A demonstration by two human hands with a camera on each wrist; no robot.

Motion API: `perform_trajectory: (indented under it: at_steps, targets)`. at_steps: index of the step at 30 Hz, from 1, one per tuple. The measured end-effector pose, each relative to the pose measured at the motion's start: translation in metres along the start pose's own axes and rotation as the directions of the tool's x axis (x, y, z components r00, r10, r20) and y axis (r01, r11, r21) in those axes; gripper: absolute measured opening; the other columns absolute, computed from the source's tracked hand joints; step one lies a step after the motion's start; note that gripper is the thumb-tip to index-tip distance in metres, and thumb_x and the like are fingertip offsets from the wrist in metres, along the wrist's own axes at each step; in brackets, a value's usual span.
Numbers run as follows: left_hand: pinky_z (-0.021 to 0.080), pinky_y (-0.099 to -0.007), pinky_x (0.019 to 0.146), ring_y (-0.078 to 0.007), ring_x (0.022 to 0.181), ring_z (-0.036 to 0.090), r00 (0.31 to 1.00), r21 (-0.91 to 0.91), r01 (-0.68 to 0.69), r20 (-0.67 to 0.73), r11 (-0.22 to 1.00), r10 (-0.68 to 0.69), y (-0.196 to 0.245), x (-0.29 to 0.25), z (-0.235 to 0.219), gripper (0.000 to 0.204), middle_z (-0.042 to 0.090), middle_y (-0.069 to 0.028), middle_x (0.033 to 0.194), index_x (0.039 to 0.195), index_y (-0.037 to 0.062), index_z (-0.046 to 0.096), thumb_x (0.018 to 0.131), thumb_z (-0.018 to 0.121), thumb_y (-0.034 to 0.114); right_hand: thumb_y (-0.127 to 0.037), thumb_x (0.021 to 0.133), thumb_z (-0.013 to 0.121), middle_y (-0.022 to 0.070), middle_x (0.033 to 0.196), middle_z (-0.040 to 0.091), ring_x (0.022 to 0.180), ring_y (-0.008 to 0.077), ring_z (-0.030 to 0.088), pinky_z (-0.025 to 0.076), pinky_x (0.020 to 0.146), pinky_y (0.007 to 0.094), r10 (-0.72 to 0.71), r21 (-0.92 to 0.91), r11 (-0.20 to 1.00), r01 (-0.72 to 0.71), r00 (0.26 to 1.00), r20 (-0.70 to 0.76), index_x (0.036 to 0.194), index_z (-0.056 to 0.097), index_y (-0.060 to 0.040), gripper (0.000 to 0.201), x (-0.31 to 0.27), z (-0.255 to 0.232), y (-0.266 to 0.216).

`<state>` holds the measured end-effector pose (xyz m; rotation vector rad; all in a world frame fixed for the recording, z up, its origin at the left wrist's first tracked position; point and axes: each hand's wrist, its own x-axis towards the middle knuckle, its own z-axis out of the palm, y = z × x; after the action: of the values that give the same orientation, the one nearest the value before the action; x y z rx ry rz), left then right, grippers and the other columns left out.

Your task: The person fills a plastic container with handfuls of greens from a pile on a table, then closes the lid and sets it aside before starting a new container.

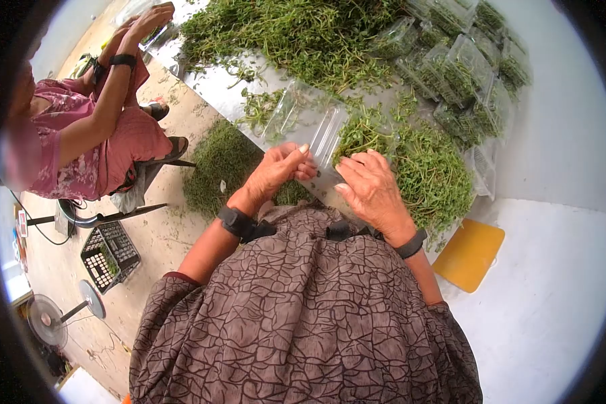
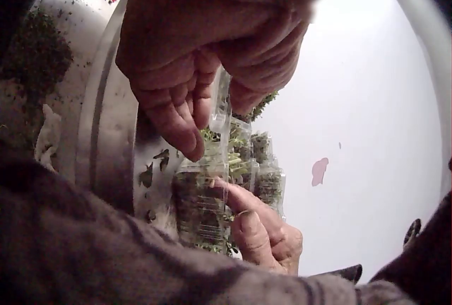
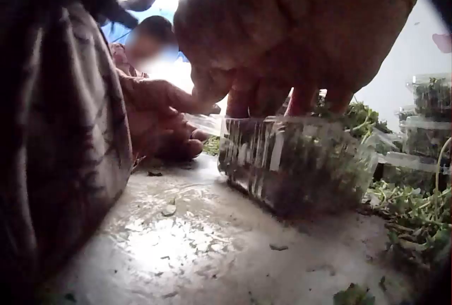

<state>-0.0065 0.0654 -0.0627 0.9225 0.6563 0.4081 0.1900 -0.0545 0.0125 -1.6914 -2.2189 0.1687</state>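
Observation:
A clear plastic clamshell box rests on the metal table, its lid folded back toward the pile. Leafy green sprigs fill the box. My left hand pinches the clear plastic edge on the near left side between thumb and fingers. Over the box, my right hand points its fingers down inside the rim and presses on the greens. In the left wrist view the right hand shows below the left one, its thumb by the box wall.
A large heap of greens covers the table's far side, with more at right. Filled boxes are stacked against the wall. A yellow board lies lower right. Another person sits at left, near a black crate and floor greens.

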Motion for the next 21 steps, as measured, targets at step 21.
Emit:
perform_trajectory:
  at_steps: [21]
  targets:
    - [0.052,-0.0269,0.071,-0.0131,0.077,0.063,1.0,0.096,-0.014,-0.016,0.995,0.015,0.003,-0.003,0.002,0.034,0.068,-0.009,0.091,0.103,-0.0034,0.06,0.101,0.052,0.029,-0.02,0.077,0.073,0.0098,0.109,0.065,0.111,0.028,0.053,0.034,0.107,0.0487,-0.026,0.052,0.998,0.032,0.995,-0.101,0.113,0.063,-0.003,0.042,0.006,0.001,0.001]
